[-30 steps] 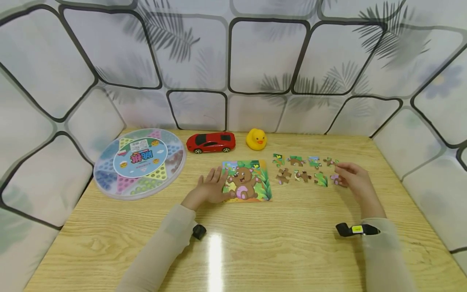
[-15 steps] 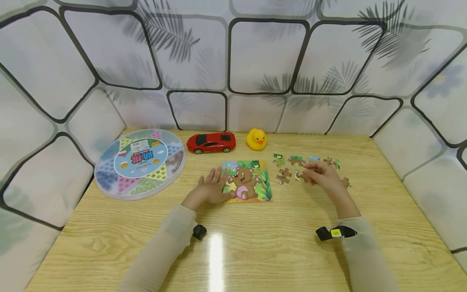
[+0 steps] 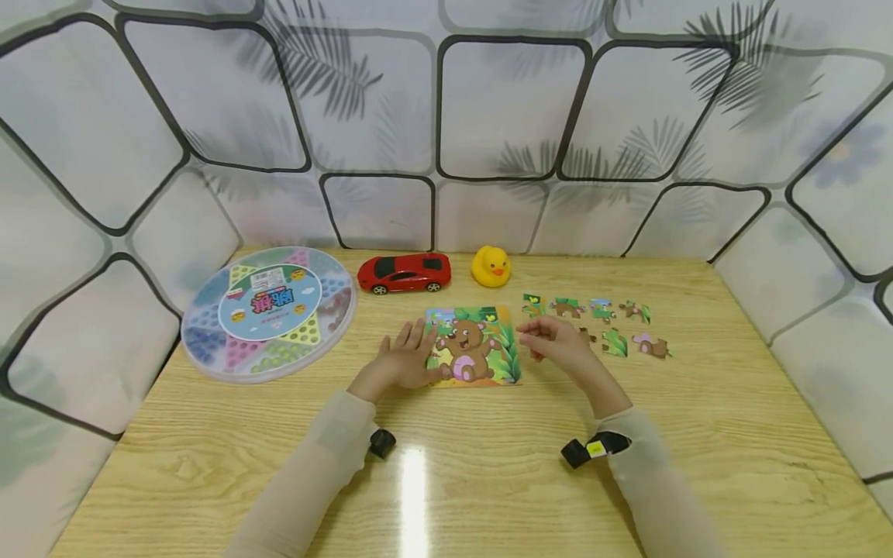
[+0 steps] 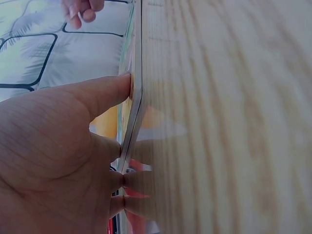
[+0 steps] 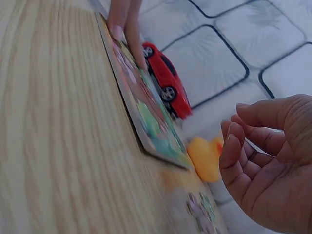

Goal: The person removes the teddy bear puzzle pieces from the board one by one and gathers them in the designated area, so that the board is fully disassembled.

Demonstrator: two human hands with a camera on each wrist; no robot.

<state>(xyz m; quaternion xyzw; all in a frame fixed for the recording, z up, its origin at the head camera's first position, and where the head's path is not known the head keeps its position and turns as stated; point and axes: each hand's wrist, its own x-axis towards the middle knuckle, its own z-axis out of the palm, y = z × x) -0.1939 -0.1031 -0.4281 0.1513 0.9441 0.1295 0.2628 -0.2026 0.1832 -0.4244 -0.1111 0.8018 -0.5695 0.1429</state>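
In the head view my left hand lies with spread fingers over the left edge of a bear picture puzzle. The left wrist view shows its thumb pressing on the puzzle's edge. My right hand hovers just off the puzzle's right edge, above the loose jigsaw pieces. Its fingers are loosely bent, and the right wrist view shows nothing between thumb and fingertips. The lower-left loose piece is hidden behind this hand in the head view.
A red toy car and a yellow rubber duck stand along the back of the wooden table. At the left lies a round Chinese checkers board. A patterned wall rises behind the table.
My right hand has swept left from the far-right jigsaw piece, over the lower row, to beside the puzzle. The left hand stays in place, and the visible pieces have not moved.
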